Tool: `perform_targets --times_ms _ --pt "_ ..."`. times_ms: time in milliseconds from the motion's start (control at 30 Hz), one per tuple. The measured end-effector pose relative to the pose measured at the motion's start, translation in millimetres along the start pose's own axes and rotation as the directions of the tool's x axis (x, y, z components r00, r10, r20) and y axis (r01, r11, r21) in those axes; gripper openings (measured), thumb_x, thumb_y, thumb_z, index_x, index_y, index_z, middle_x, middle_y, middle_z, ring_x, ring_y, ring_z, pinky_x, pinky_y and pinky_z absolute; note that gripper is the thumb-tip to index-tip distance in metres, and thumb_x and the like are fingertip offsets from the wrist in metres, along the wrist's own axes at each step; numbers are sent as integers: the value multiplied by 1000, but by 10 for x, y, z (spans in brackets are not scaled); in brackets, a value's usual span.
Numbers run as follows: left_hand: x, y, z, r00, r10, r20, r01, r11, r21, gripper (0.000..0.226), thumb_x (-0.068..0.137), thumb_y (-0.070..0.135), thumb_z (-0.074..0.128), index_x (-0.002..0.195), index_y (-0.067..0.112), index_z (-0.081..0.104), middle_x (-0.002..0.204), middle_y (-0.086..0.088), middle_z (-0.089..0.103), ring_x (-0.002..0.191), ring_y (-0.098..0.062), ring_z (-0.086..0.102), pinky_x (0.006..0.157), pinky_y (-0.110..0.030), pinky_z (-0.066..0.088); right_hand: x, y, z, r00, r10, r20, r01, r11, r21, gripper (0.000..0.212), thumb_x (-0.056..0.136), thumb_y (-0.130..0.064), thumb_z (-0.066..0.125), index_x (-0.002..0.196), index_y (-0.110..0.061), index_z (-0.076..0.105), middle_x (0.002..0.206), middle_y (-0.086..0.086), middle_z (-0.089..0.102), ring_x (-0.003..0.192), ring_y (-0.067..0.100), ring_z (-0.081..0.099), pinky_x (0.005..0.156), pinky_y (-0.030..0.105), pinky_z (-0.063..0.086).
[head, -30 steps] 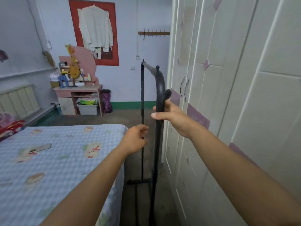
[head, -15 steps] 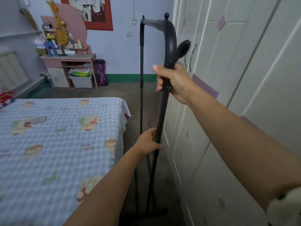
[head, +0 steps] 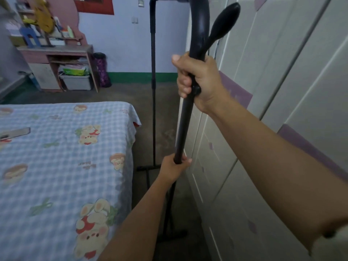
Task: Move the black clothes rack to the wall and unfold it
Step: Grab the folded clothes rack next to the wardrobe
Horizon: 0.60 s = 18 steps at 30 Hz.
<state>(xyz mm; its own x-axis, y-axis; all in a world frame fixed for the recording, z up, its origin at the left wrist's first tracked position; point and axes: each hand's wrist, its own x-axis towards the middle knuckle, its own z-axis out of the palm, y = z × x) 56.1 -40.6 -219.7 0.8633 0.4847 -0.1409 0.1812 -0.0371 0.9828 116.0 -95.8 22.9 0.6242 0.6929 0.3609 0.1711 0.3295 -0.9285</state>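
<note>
Right hand (head: 197, 81) clenched round near upright of black clothes rack (head: 185, 117), just below the curved top bend; thumb over the front, fingers wrapped from the left. Left hand (head: 174, 166) closed in a lower grip on the same upright, well beneath the right. Rounded black knob (head: 225, 17) angled up and right above the right fist, in front of the wardrobe doors. Far upright (head: 153, 81) thinner, vertical, well apart from the near one, ending in a foot bar (head: 148, 168) on the floor (head: 160, 102). Near foot dim at lower frame, contact with floor not clear. Top bar cut by upper edge. Rack placed in the narrow aisle between bed (head: 62, 157) at left and white wardrobe (head: 263, 110) at right, near upright just beside the wardrobe. Checked blue bedsheet with cartoon prints. Pink worktop (head: 56, 49) with clutter against far wall (head: 122, 44); clear storage box (head: 76, 81) below it.
</note>
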Motion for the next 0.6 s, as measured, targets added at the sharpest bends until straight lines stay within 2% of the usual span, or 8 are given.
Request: perform_targets --times_ms 67,167,400,500,600 --pt "31 -15 31 1000 26 -17 -26 999 -26 16 84 15 72 80 2 63 64 -1 57 59 -12 52 51 -12 45 10 21 -4 999 -26 -19 26 1000 4 41 91 -8 60 55 -14 41 41 -1 38 34 15 34 42 28 31" --pt "84 4 28 998 69 4 -69 997 -38 14 87 12 68 79 4 59 61 -1 50 53 -12 46 46 -12 40 60 40 1 999 -43 -20 44 999 14 40 90 -5 58 54 -14 42 41 -2 38 33 15 33 41 28 30" --pt "264 49 -81 994 78 72 -75 996 -41 16 89 14 66 79 6 56 65 -7 47 59 -17 44 55 -25 40 274 121 7 999 -30 -33 31 999 27 40 88 -2 58 54 -13 40 41 0 36 33 15 31 41 28 27" --pt "428 71 -145 994 80 78 -77 996 -41 16 90 14 65 79 6 57 65 -5 47 60 -16 44 58 -25 41 432 179 4 999 -25 -32 26 999 44 41 88 0 58 53 -14 39 40 -1 36 31 14 30 39 22 28" --pt "585 83 -198 992 82 95 -80 996 -28 17 89 17 66 80 5 58 69 -9 49 65 -19 46 62 -24 43 581 237 -5 999 -10 -48 13 998 55 42 87 1 58 53 -14 38 40 0 34 31 15 28 39 22 26"
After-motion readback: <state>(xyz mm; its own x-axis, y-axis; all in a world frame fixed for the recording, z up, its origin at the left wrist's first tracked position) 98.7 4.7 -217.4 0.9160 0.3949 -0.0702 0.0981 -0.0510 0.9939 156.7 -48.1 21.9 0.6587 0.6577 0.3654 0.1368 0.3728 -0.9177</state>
